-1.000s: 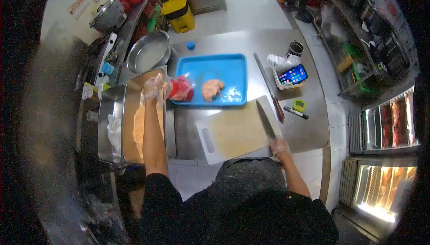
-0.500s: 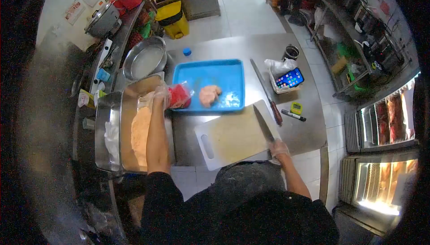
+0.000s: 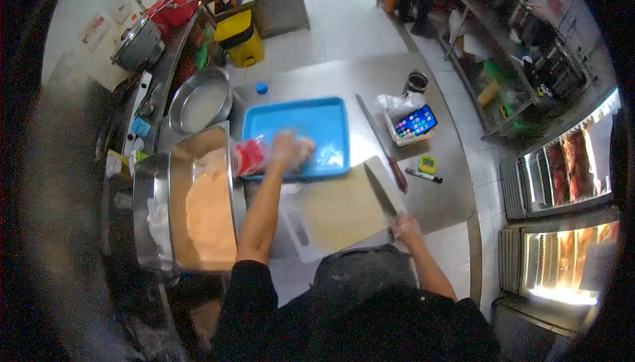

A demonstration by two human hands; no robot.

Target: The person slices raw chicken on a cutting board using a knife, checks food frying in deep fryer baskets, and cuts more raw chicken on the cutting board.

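Note:
My left hand (image 3: 284, 149), smeared by motion, reaches over the near left part of the blue tray (image 3: 334, 114). It is at a pale pink piece of raw meat (image 3: 305, 150), partly hidden behind it; whether the fingers touch it I cannot tell. Beside that hand, at the tray's left edge, lies a clear plastic bag with something red inside (image 3: 250, 157). My right hand (image 3: 405, 227), in a clear glove, is closed round the handle of a kitchen knife (image 3: 380, 190). The blade lies along the right side of the white cutting board (image 3: 337, 210), pointing away from me.
Left stands a deep metal pan of orange powder (image 3: 210, 216), beside a pan with white stuff (image 3: 157, 223). Behind them is a round metal bowl (image 3: 202, 101). Rightward lie a second knife (image 3: 395, 173), a phone (image 3: 417, 121), a yellow timer (image 3: 428, 164) and a marker (image 3: 424, 175).
My left hand has moved right, from the pan of orange powder to the meat in the blue tray. My right hand keeps the knife on the board. The whole view has shifted slightly.

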